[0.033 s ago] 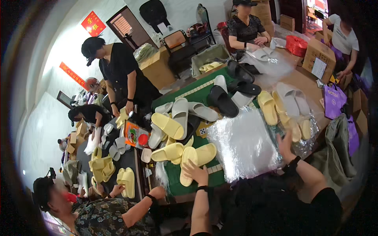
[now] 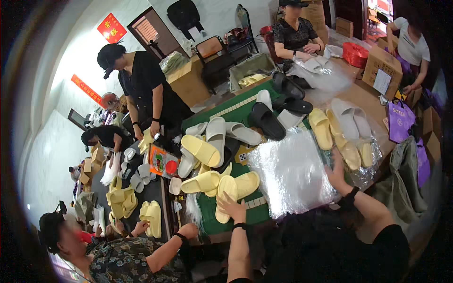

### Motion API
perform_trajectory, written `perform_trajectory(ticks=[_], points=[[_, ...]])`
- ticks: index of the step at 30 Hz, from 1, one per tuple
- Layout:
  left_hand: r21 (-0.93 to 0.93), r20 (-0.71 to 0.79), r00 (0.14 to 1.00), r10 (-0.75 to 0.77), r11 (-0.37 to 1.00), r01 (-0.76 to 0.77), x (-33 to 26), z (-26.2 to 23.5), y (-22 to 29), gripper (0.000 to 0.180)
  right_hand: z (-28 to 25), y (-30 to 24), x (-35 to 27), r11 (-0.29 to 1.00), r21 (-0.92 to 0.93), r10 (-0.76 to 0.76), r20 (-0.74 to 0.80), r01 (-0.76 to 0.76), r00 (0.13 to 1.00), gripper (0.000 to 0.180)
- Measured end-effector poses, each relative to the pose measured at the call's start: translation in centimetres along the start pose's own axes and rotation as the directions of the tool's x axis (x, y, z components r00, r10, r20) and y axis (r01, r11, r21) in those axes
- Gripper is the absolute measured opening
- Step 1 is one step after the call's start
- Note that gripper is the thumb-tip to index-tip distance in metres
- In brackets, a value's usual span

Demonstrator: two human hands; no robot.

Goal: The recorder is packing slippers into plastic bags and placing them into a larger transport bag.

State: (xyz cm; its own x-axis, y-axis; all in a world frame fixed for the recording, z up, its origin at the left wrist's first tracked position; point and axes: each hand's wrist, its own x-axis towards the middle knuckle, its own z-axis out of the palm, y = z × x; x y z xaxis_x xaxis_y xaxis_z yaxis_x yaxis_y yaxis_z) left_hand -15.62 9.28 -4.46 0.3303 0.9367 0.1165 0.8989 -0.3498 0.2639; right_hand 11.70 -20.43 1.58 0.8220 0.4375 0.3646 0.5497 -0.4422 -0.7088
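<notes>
My left hand (image 2: 232, 207) lies over a yellow slipper (image 2: 225, 188) at the front of the green table, fingers spread across its upper part and thumb held apart. Its sole end shows above my fingers. Under and beside it is another yellow slipper (image 2: 247, 184). My right hand (image 2: 336, 175), a little blurred, is open at the right edge of a stack of shiny clear plastic bags (image 2: 295, 174). Its fingers point away from me; whether they touch the bags I cannot tell.
Yellow, grey and black slippers (image 2: 268, 121) are heaped beyond my hands. Bagged slippers (image 2: 351, 122) lie to the right, near a purple bag (image 2: 401, 121). A co-worker (image 2: 118, 257) sits close on my left; others work around the tables. A cardboard box (image 2: 381, 70) stands far right.
My right hand has shifted slightly left and forward, closer to the bag stack's edge. My left hand stays on the yellow slipper, its position almost unchanged.
</notes>
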Motion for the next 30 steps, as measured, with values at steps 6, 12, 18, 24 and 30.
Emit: perform_trajectory(ticks=[6,12,18,24,30], points=[[-0.025,0.213,0.973,-0.087,0.995,0.095,1.5,0.2,-5.1,0.094,8.1,2.6,-1.9,0.962,0.259,-0.273,0.918,0.087,0.289,0.051],[-0.45,0.06,0.996,-0.063,0.889,0.084,2.5,0.0,-6.6,0.052,10.5,2.9,-6.5,0.87,0.111,-0.155,0.987,0.48,0.052,0.053],[-0.564,-0.118,0.985,-0.125,0.825,0.037,3.1,-3.5,-3.1,0.032,10.6,2.9,-6.4,0.844,0.055,-0.086,0.996,0.533,0.033,0.061],[-0.899,-0.206,0.978,-0.011,0.398,-0.185,2.3,-6.1,2.7,0.026,13.9,10.6,-9.0,0.909,0.268,-0.318,0.941,0.319,0.113,0.073],[-0.964,-0.124,0.981,0.152,0.217,-0.155,-0.8,-8.9,8.4,0.021,12.0,5.2,-6.7,0.928,0.157,-0.149,0.988,0.339,-0.05,0.075]])
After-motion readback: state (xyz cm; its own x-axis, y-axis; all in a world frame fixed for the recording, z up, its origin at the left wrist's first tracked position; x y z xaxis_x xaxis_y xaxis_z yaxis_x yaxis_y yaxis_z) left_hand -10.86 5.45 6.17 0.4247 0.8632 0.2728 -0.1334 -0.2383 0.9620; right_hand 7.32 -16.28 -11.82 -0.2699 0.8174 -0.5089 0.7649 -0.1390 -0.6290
